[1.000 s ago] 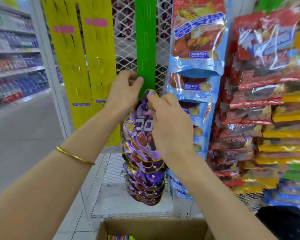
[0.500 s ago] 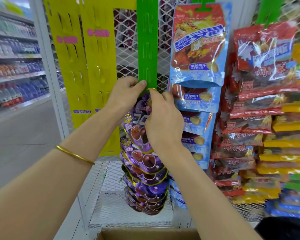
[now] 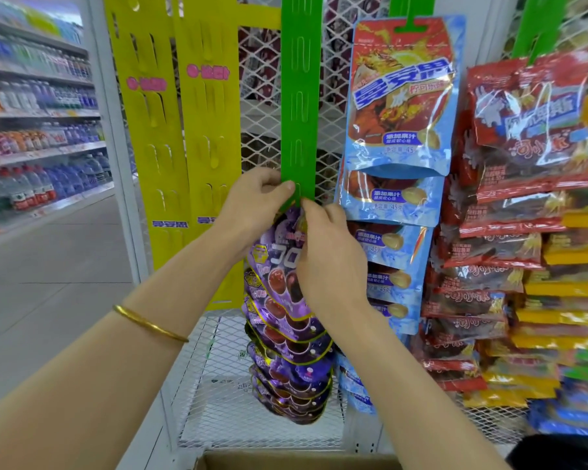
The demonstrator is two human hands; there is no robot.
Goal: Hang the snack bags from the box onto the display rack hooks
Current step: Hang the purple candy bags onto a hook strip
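A green hanging strip [image 3: 301,106] with hook tabs runs down the white mesh rack. My left hand [image 3: 253,201] pinches the strip's left edge just above the bags. My right hand [image 3: 326,252] pinches the top of a purple snack bag [image 3: 279,259] and holds it up against the strip at a tab. Several more purple bags [image 3: 289,378] hang overlapped below it on the same strip. The cardboard box [image 3: 285,462] shows only its far edge at the bottom of the frame.
Two yellow strips [image 3: 180,147] hang bare to the left. Blue and red snack bags [image 3: 401,106] fill the strip on the right, then red and yellow packs [image 3: 529,198]. Drink shelves [image 3: 31,140] line an aisle at far left. A wire mesh shelf [image 3: 218,385] lies below.
Both hands and the purple bag's top have risen a little along the green strip, and the view has tilted up, so less of the box shows.
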